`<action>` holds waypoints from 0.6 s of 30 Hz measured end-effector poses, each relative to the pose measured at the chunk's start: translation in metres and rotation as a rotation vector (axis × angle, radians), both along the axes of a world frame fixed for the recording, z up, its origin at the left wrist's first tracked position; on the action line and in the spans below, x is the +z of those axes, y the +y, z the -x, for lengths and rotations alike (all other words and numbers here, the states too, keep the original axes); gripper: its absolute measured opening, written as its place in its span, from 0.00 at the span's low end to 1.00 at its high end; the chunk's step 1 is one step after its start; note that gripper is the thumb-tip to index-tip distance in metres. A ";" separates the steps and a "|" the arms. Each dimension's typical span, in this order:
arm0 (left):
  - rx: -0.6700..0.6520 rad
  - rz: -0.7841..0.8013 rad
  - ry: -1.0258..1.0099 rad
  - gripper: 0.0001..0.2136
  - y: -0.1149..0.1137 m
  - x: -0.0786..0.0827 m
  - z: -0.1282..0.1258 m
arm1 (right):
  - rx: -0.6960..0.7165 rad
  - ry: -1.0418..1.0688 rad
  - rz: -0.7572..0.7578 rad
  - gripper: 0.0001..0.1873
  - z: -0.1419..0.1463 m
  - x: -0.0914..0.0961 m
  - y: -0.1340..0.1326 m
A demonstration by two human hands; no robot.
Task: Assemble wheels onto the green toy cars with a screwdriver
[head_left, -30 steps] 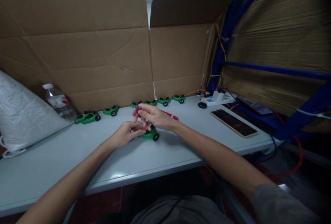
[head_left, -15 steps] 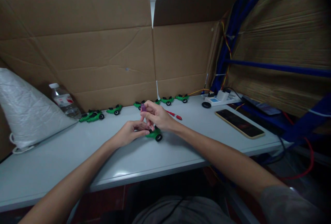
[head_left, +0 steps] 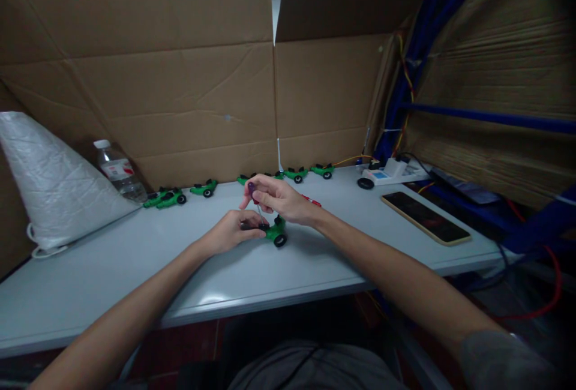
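Note:
A small green toy vehicle (head_left: 276, 231) with black wheels rests on the table in front of me. My left hand (head_left: 236, 231) grips its left end between thumb and fingers, hiding that part. Above it, my right hand (head_left: 281, 198) is closed around a screwdriver (head_left: 252, 191) with a dark purple-red handle. The screwdriver's thin shaft points down to the black part on top of the toy, near my left fingertips. Whether its tip sits in a screw is too small to tell.
Several similar green toys (head_left: 170, 197) line the table's (head_left: 198, 294) back edge. A water bottle (head_left: 117, 171) and white sack (head_left: 58, 192) stand left. To the right are a phone (head_left: 425, 217), power strip (head_left: 396, 169), loose black wheel (head_left: 365, 183) and red pen-like item (head_left: 311, 200). Cardboard (head_left: 180, 96) walls the back.
My right hand has turned the screwdriver, so its shaft now shows, reaching down to the toy. The whole view has shifted slightly. My left hand keeps its hold.

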State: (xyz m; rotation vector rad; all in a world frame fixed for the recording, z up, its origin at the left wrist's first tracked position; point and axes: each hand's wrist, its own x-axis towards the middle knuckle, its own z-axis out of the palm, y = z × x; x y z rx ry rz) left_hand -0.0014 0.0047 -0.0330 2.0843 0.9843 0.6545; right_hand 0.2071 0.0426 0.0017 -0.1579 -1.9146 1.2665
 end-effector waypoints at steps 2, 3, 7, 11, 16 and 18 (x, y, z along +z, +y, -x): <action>0.007 -0.009 -0.002 0.14 0.000 0.000 0.000 | -0.044 0.010 -0.014 0.13 0.001 -0.001 -0.001; 0.010 -0.016 -0.001 0.14 0.000 0.000 0.000 | -0.075 0.011 -0.016 0.12 0.001 -0.002 -0.002; 0.010 -0.029 0.001 0.13 -0.001 0.000 0.000 | -0.203 -0.007 -0.021 0.12 0.002 -0.002 -0.010; 0.033 -0.022 -0.001 0.13 -0.001 -0.001 -0.001 | -0.322 -0.002 -0.011 0.14 0.006 -0.006 -0.014; 0.006 -0.022 0.013 0.15 0.000 0.000 0.001 | -0.322 0.062 0.077 0.21 0.011 -0.010 -0.008; -0.023 -0.017 0.027 0.15 0.000 0.002 0.002 | -0.215 0.053 0.105 0.20 0.010 -0.008 -0.007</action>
